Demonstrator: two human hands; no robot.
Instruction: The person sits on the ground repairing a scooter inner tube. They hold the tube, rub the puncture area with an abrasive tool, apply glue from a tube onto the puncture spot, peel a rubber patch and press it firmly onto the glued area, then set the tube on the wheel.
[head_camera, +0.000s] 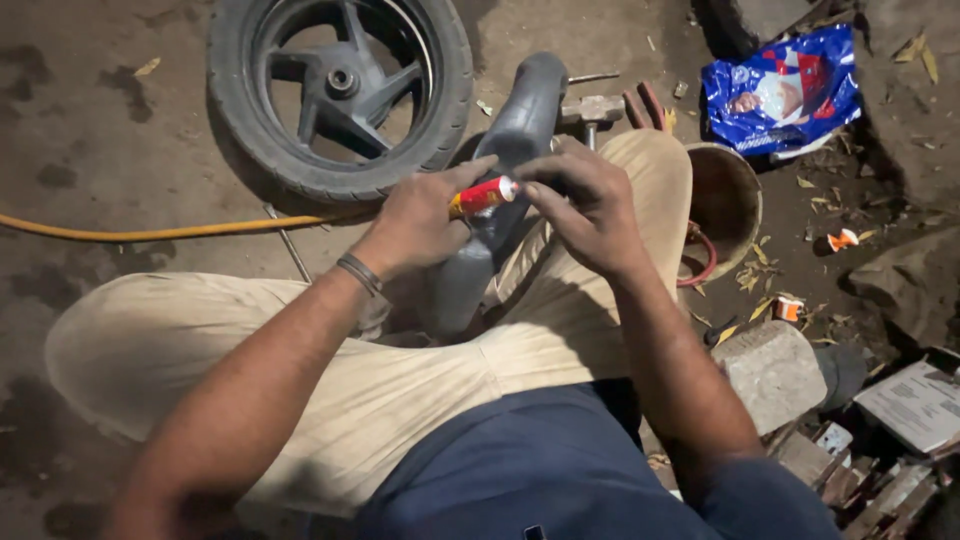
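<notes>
While my left hand (420, 215) grips the red tube (482, 196) over the inner tube (500, 170) on my knee, right hand (590, 205) fingers pinch its cap end. Risk: squeezing could spill glue onto my trousers (330, 370).

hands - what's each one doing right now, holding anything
Left hand: closed on the red tube.
Right hand: fingers pinching the tube's tip end, above the inner tube.

Hands (500, 205) hide the small tube's (482, 196) ends.
</notes>
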